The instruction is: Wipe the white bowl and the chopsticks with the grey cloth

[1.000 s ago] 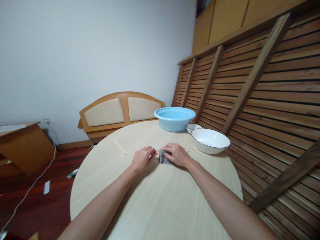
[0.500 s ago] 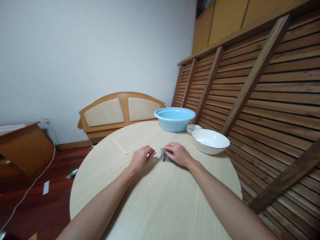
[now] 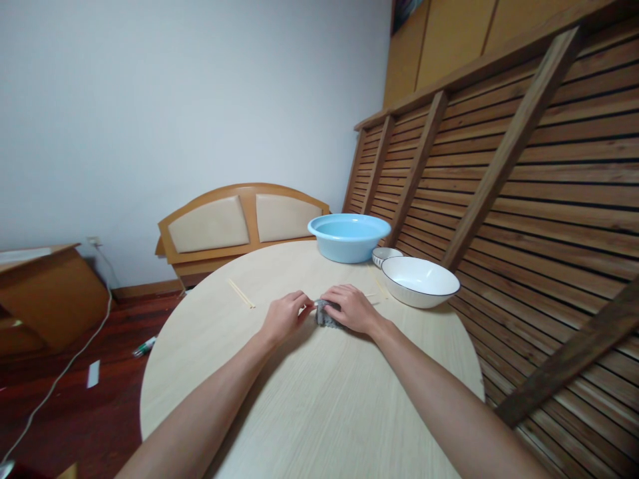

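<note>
Over the middle of the round table, my left hand [image 3: 287,315] is closed, pinching one end of a thin pale chopstick [image 3: 370,295]. My right hand [image 3: 349,307] is wrapped around a grey cloth [image 3: 325,315], which is folded about the same chopstick. The other end pokes out past the right hand, and its middle is hidden under cloth and fingers. The cloth's lower edge touches or hangs just above the tabletop; I cannot tell which.
A pair of chopsticks [image 3: 241,293] lies on the table [image 3: 299,399] at the left. Another pale chopstick [image 3: 381,285] lies beside a large white bowl [image 3: 420,283]. Behind stand a small patterned bowl [image 3: 380,257] and a light-blue basin [image 3: 349,239]. Wooden slats [image 3: 549,219] lean at the right.
The grey cloth has slid left along the chopstick, closer to my left fingers. More of the cloth shows, and the stick's far end now appears right of my right hand.
</note>
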